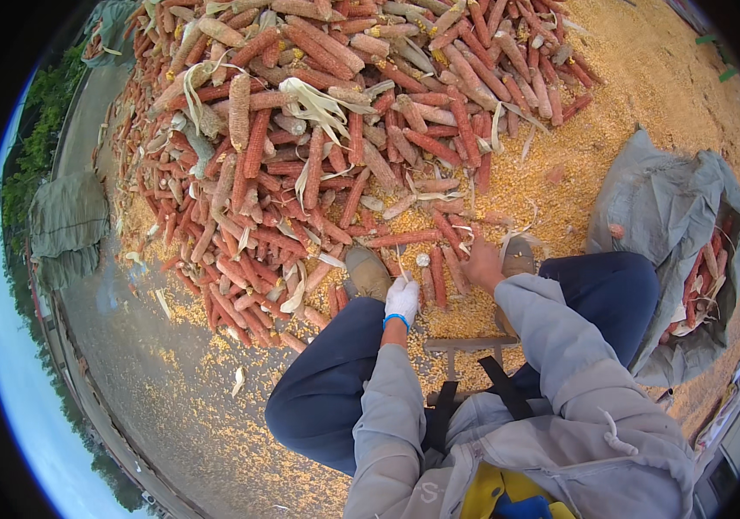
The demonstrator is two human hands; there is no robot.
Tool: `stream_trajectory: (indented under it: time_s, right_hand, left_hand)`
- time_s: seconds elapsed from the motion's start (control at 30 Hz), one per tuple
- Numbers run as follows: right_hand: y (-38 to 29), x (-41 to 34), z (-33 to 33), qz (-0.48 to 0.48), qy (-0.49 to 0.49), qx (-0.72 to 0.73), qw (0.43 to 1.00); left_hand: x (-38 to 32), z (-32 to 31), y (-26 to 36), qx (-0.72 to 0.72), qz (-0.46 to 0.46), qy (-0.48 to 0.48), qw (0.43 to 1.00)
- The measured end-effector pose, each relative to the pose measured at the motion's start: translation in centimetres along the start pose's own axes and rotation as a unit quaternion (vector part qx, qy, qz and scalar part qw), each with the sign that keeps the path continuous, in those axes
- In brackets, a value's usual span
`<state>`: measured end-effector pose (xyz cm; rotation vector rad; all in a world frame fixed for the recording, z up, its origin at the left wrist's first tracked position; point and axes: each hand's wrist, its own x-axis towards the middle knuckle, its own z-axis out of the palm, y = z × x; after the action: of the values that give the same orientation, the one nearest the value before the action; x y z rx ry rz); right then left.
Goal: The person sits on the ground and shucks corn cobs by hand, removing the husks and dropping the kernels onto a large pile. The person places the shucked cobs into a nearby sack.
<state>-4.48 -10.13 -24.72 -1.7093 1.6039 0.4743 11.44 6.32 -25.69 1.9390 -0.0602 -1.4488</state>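
My left hand [402, 298] wears a white glove with a blue band at the wrist. Its fingers are closed around the lower end of a thin pale strip [400, 263], whose material I cannot make out. Bare, my right hand [483, 263] reaches down among stripped red corn cobs [436, 276] between my shoes. Its fingertips touch the cobs and a bit of pale husk [466, 241]; whether they grip anything is hidden. A large heap of mostly bare cobs [318, 123] rises in front of me. Loose yellow kernels [447, 318] cover the ground under both hands.
On the right stands a grey-green woven sack [649, 188], its mouth showing cobs [707, 272]. A broad spread of kernels [655, 84] lies beyond it. Another sack [70, 224] rests on the concrete at left. A low metal frame [470, 344] is between my legs.
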Motion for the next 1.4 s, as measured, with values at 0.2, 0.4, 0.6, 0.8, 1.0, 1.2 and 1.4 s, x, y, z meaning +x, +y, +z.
stream_trajectory:
  time_s: [0.2, 0.4, 0.6, 0.8, 1.0, 1.2, 1.4]
  right_hand:
    - [-0.7, 0.3, 3.3, 0.049, 0.041, 0.040, 0.997]
    - [0.4, 2.0, 3.6, -0.012, -0.023, 0.086, 0.996]
    - [2.4, 2.9, 4.3, 0.085, -0.267, 0.342, 0.897]
    - [0.1, 0.3, 4.5, 0.076, -0.264, 0.447, 0.851]
    - [0.6, -0.1, 2.5, 0.015, -0.335, 0.491, 0.804]
    - [-2.7, -3.7, -3.0, -0.096, -0.307, 0.598, 0.734]
    - [-5.5, -11.1, -7.0, -0.150, -0.287, 0.585, 0.744]
  left_hand:
    - [1.4, 3.2, -0.9, 0.294, -0.044, 0.003, 0.955]
    - [2.5, 3.3, -3.4, 0.088, -0.086, -0.043, 0.992]
    - [1.9, 5.1, -1.1, -0.127, -0.054, -0.079, 0.987]
    - [1.6, 3.6, -0.9, -0.239, -0.048, -0.154, 0.957]
    - [-2.2, 1.7, 4.6, -0.277, -0.034, -0.220, 0.935]
    - [-5.5, -1.3, 8.0, -0.330, 0.048, -0.210, 0.919]
    - [-10.2, -0.9, 11.8, -0.103, 0.207, -0.115, 0.966]
